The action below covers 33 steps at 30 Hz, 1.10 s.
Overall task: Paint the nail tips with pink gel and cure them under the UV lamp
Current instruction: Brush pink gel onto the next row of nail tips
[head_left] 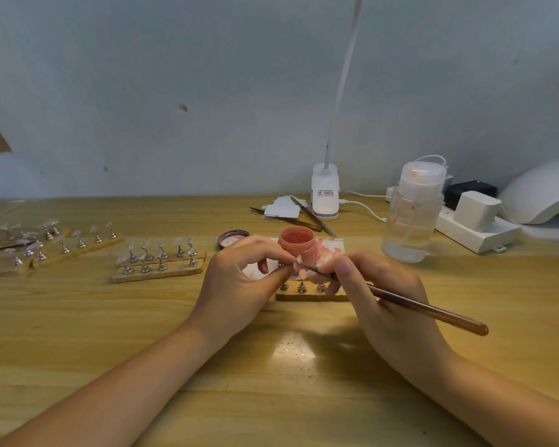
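Observation:
My left hand (242,279) pinches a small nail tip on its metal stand (297,263) between thumb and forefinger. My right hand (378,295) grips a brown-handled brush (433,312), and its fine tip touches that nail tip. Just behind stands the open pink gel jar (296,243), with its lid (233,237) lying to the left. Under my hands a wooden strip (310,296) carries three metal stands. The white UV lamp (542,198) sits at the far right.
Wooden strips with several nail-tip stands (160,258) (46,243) lie to the left. A clear pump bottle (412,214), a power strip (478,230), a desk-lamp base (325,195), tweezers (313,217) and white pads (283,208) stand at the back. A pink-stained paper (331,248) lies under the jar.

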Each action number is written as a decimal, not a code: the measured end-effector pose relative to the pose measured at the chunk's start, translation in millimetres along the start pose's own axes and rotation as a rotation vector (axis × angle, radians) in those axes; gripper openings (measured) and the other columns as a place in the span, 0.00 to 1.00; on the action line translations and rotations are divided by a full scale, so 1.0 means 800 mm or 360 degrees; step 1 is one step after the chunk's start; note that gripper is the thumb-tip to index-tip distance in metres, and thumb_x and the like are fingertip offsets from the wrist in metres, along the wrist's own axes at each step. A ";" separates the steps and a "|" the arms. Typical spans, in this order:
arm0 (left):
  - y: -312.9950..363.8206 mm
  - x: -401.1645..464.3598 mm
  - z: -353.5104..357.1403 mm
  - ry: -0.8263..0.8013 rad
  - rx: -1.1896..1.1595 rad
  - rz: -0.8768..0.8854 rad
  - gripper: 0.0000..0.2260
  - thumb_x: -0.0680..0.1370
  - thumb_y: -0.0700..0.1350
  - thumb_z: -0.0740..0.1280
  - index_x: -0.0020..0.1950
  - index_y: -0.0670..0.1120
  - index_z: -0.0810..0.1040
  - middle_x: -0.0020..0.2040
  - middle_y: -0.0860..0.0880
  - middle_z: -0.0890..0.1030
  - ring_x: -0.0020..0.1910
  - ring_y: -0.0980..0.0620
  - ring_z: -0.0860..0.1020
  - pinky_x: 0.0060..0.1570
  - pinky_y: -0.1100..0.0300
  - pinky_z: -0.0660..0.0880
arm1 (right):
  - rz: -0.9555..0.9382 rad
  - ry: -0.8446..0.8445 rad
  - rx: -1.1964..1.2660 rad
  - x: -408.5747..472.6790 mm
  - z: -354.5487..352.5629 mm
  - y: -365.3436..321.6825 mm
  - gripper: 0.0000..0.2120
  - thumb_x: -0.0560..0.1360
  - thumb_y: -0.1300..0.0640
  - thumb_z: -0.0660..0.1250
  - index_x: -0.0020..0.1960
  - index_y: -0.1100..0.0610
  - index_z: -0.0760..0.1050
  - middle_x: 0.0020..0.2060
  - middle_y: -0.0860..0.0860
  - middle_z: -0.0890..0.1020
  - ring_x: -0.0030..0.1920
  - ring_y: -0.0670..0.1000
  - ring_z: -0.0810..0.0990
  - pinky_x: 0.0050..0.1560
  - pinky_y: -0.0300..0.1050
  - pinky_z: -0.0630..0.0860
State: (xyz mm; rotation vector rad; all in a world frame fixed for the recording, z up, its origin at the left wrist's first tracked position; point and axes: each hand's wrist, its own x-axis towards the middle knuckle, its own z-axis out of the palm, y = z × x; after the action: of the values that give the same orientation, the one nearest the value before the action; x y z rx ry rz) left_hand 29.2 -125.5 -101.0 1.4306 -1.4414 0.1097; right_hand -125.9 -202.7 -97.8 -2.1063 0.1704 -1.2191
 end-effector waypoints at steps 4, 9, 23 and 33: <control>0.001 0.000 0.001 0.0007 -0.0017 -0.0018 0.07 0.67 0.37 0.73 0.42 0.46 0.82 0.39 0.53 0.80 0.37 0.54 0.75 0.37 0.64 0.72 | -0.0001 0.0029 0.0064 -0.001 -0.002 -0.002 0.12 0.76 0.45 0.55 0.45 0.46 0.75 0.37 0.41 0.81 0.38 0.41 0.80 0.36 0.34 0.76; 0.001 0.000 0.000 0.0006 0.0009 -0.0008 0.10 0.67 0.35 0.74 0.42 0.48 0.81 0.39 0.56 0.80 0.37 0.56 0.73 0.36 0.63 0.72 | 0.0027 -0.0002 0.0026 -0.001 -0.001 0.000 0.09 0.76 0.47 0.57 0.44 0.46 0.75 0.36 0.40 0.80 0.38 0.38 0.79 0.37 0.28 0.74; 0.003 0.000 0.000 -0.0007 0.0022 -0.0025 0.10 0.67 0.35 0.74 0.41 0.49 0.81 0.37 0.59 0.78 0.38 0.62 0.74 0.34 0.64 0.70 | 0.0004 -0.0002 -0.0012 0.000 -0.002 0.002 0.10 0.77 0.49 0.56 0.44 0.48 0.76 0.36 0.41 0.80 0.39 0.39 0.79 0.37 0.31 0.74; 0.002 0.000 0.001 0.0001 0.0040 0.0003 0.10 0.67 0.35 0.74 0.41 0.48 0.81 0.38 0.59 0.78 0.38 0.65 0.74 0.36 0.71 0.69 | 0.0076 0.0012 0.0025 0.000 -0.001 0.003 0.08 0.77 0.51 0.60 0.43 0.49 0.76 0.35 0.40 0.80 0.38 0.39 0.80 0.37 0.30 0.75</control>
State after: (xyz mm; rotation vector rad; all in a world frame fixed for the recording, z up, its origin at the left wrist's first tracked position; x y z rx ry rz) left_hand 27.9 -125.3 -100.6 1.4497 -1.4451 0.1301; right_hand -125.7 -205.0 -98.8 -2.0725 0.2128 -1.1966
